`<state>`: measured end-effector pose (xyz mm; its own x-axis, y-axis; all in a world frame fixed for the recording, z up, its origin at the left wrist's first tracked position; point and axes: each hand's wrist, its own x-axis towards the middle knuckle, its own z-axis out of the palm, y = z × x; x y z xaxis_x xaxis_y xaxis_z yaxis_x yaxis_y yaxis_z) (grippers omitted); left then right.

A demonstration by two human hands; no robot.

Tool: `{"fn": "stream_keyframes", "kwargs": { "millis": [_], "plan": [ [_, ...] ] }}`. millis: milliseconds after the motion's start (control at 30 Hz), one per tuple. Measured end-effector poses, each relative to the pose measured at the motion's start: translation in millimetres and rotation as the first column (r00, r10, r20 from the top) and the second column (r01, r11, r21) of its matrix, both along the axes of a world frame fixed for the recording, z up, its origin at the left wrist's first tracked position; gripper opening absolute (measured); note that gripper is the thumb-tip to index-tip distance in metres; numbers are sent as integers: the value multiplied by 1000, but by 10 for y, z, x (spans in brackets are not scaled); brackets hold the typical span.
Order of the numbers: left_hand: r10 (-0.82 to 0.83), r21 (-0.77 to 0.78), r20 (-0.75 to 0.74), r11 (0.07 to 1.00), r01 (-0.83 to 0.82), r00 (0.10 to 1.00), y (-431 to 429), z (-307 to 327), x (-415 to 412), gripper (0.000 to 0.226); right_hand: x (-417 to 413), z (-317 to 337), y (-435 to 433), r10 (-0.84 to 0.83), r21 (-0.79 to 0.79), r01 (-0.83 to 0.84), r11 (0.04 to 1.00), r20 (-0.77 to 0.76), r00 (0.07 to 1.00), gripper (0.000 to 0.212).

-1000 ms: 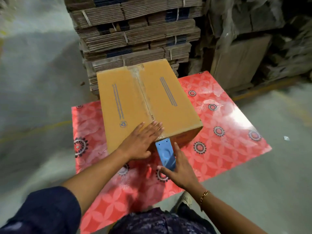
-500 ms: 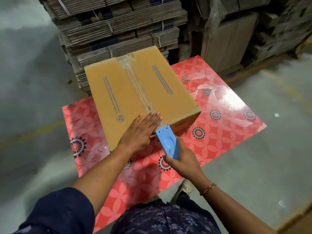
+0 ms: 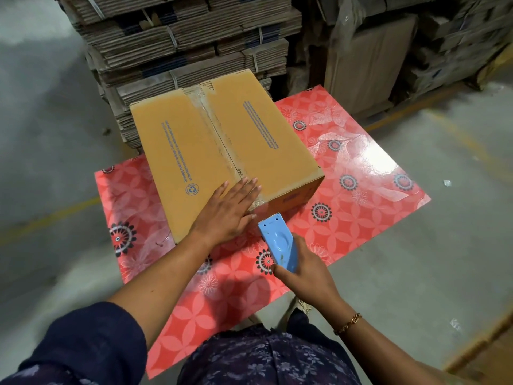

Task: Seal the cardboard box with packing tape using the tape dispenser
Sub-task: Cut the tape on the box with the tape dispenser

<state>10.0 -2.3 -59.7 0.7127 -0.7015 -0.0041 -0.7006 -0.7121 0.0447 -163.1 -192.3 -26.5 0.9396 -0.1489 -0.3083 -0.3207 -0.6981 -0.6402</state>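
Grey concrete floor (image 3: 50, 112) with yellow lines; strapped stacks of flattened cartons (image 3: 194, 37) behind a glossy red floral tabletop (image 3: 361, 190).

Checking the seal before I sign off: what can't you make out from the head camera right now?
- Tape end on the cardboard box: covered by the left hand.
- Tape roll: hidden under the blue tape dispenser and right hand.
- Box's far and left sides: face away.
- Blue print: too small.

box (image 3: 222, 151) — tan, blue print | dispenser (image 3: 279, 245) — light blue | table cover (image 3: 361, 195) red, floral
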Motion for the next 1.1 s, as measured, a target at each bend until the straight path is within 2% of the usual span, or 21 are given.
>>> {"fn": "stream_keyframes", "kwargs": {
  "millis": [233,500,600,800,933,1100],
  "plan": [
    [2,-15,8,1000,-2,1000,-11,23,-25,66,-31,136,9,12,-76,-13,997,-17,1000,70],
    [-3,-25,-2,1000,3,1000,-9,50,-25,67,-82,214,-6,13,-43,-15,999,-33,999,68],
    [9,-26,-5,1000,-10,1000,-14,40,-14,65,-34,242,-20,27,-54,-31,998,-85,996,67],
    [61,-50,62,997,-58,996,-83,25,-45,64,161,415,-44,86,-201,-121,972,-179,980,56],
    [60,-28,81,998,-58,995,-85,-6,-50,64,291,513,-22,115,-221,-165,961,-221,968,55],
    [59,-8,93,998,-58,994,-83,-25,-58,63,640,661,18,144,-251,-238,938,-343,928,46]
  ]
}}
